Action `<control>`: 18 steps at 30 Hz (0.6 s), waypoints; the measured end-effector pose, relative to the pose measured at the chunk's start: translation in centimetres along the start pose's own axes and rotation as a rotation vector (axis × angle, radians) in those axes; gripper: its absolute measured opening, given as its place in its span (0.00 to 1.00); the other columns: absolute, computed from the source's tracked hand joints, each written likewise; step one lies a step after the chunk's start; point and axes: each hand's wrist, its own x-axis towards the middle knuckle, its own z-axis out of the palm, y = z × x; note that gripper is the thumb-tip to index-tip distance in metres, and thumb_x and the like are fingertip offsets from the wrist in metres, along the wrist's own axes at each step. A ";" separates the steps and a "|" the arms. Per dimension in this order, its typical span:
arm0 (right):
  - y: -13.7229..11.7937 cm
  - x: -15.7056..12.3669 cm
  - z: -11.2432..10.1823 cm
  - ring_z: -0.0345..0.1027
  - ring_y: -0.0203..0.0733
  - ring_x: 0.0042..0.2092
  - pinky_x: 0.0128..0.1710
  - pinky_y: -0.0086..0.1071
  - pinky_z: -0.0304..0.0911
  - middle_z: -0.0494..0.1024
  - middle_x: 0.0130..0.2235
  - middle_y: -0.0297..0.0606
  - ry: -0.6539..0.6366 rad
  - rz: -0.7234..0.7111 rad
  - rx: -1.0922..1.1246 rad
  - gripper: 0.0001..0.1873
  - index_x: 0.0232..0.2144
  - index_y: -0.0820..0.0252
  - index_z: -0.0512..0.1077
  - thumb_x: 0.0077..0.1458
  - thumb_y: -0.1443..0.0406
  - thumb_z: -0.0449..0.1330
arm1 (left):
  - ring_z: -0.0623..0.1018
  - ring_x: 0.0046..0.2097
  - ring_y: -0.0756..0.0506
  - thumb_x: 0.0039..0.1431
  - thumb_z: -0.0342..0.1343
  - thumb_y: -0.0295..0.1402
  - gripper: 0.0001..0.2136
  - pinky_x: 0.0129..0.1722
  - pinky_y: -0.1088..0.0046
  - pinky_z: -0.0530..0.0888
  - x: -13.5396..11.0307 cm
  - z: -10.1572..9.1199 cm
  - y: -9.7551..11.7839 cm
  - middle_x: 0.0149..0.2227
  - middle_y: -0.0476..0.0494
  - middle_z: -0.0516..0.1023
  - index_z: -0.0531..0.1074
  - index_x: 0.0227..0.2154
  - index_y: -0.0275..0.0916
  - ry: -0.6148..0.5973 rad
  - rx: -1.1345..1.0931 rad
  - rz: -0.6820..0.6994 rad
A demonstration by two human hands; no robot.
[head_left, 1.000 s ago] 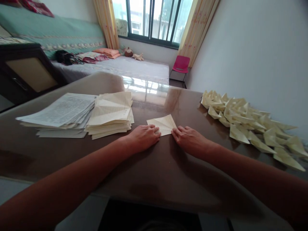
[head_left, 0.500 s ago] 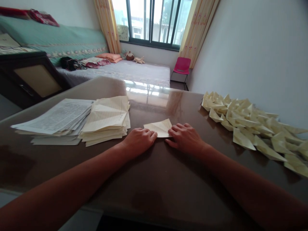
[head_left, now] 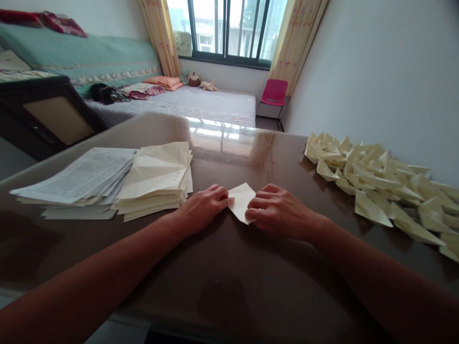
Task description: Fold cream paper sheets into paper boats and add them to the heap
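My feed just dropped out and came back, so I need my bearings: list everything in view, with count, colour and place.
folded sheet: one, cream, between both hands at the table's middle
creased sheets: one stack, cream, left of the hands
printed sheets: one stack, white with grey text, far left
folded paper shapes: one large pile, cream, right side by the wall
table: one, glossy brown, under all the paper
bed: one, pale cover, behind the table
chair: one, pink, by the window
left hand: one, bare, gripping the sheet's left edge
right hand: one, bare, gripping its right edge
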 end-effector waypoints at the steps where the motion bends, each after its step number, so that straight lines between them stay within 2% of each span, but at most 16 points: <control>1: -0.6 0.1 -0.2 0.64 0.38 0.35 0.42 0.35 0.50 0.77 0.32 0.35 -0.019 0.001 -0.019 0.08 0.33 0.58 0.73 0.59 0.67 0.53 | 0.71 0.45 0.46 0.63 0.47 0.26 0.13 0.44 0.71 0.72 -0.1 -0.1 0.2 0.44 0.42 0.73 0.71 0.47 0.41 -0.016 -0.038 0.046; 5: -1.4 0.1 -1.1 0.66 0.39 0.38 0.42 0.36 0.51 0.77 0.34 0.36 -0.110 0.023 0.031 0.07 0.35 0.57 0.73 0.58 0.66 0.54 | 0.71 0.50 0.45 0.63 0.47 0.27 0.14 0.50 0.71 0.70 -0.6 -0.8 0.9 0.48 0.43 0.74 0.71 0.49 0.41 -0.065 -0.158 0.190; 9: 0.3 -0.5 -1.3 0.68 0.39 0.41 0.41 0.33 0.56 0.78 0.38 0.36 -0.178 0.116 0.314 0.08 0.37 0.56 0.74 0.55 0.66 0.57 | 0.70 0.53 0.45 0.63 0.46 0.26 0.15 0.54 0.71 0.68 -0.6 -1.4 0.9 0.50 0.44 0.74 0.72 0.49 0.40 -0.078 -0.222 0.219; 11: 1.7 -0.8 -0.5 0.67 0.37 0.34 0.35 0.29 0.58 0.78 0.34 0.35 -0.150 0.241 0.538 0.10 0.38 0.59 0.74 0.58 0.63 0.55 | 0.70 0.52 0.46 0.63 0.46 0.25 0.15 0.54 0.72 0.67 -0.6 -1.6 0.8 0.50 0.44 0.74 0.72 0.48 0.40 -0.090 -0.240 0.220; 14: 3.3 -0.9 1.5 0.66 0.35 0.31 0.31 0.27 0.60 0.76 0.30 0.33 -0.086 0.448 0.793 0.13 0.34 0.62 0.75 0.54 0.57 0.59 | 0.71 0.50 0.46 0.62 0.47 0.24 0.13 0.52 0.73 0.67 -0.7 -2.0 0.8 0.47 0.44 0.75 0.74 0.44 0.38 -0.127 -0.227 0.205; 16: 3.8 -0.7 2.9 0.65 0.35 0.30 0.29 0.26 0.59 0.75 0.29 0.32 0.000 0.566 0.880 0.16 0.34 0.63 0.75 0.50 0.55 0.62 | 0.71 0.48 0.46 0.64 0.46 0.25 0.13 0.51 0.73 0.67 -0.7 -2.4 0.9 0.46 0.43 0.74 0.74 0.44 0.39 -0.158 -0.204 0.200; 18: 3.8 -0.5 3.9 0.63 0.34 0.29 0.27 0.26 0.58 0.75 0.29 0.32 0.087 0.645 0.874 0.18 0.37 0.62 0.74 0.49 0.54 0.62 | 0.71 0.47 0.46 0.65 0.46 0.28 0.13 0.49 0.72 0.67 -0.8 -2.7 0.9 0.45 0.43 0.74 0.73 0.45 0.41 -0.173 -0.176 0.183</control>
